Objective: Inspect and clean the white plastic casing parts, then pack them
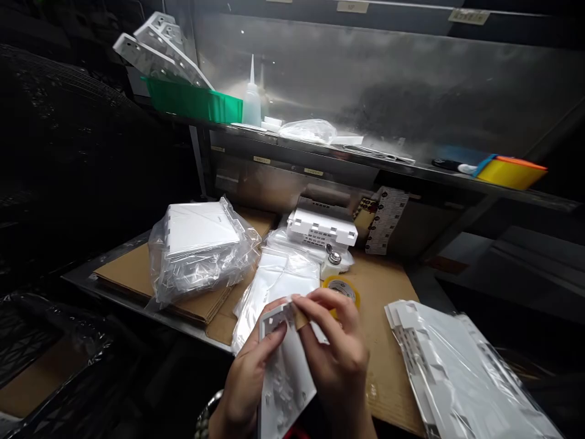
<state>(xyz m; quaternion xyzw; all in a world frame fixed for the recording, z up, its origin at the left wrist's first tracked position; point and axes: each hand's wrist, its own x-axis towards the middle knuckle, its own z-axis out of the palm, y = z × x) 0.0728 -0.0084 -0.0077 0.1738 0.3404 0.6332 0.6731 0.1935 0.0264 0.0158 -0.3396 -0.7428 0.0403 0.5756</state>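
Observation:
My left hand (249,372) grips a white plastic panel (286,378) along its left edge, with the thumb pressed on its inner face. The panel is tilted up towards me and shows a raised rim and small moulded features. At its top corner, the fingers of my right hand (336,335) are pinched together against the edge. A small tan strip (299,318) shows at those fingers; whether it is tape or a finger wrap I cannot make out. Just beyond my right hand lies a roll of yellow tape (354,291), partly covered by the fingers.
Clear plastic bags (287,274) lie in the middle of the bench. A bagged stack of white panels (201,228) sits left on cardboard (123,274); wrapped panels (457,360) lie right. Behind stand a pump bottle (331,265) and a shelf with a green bin (196,100).

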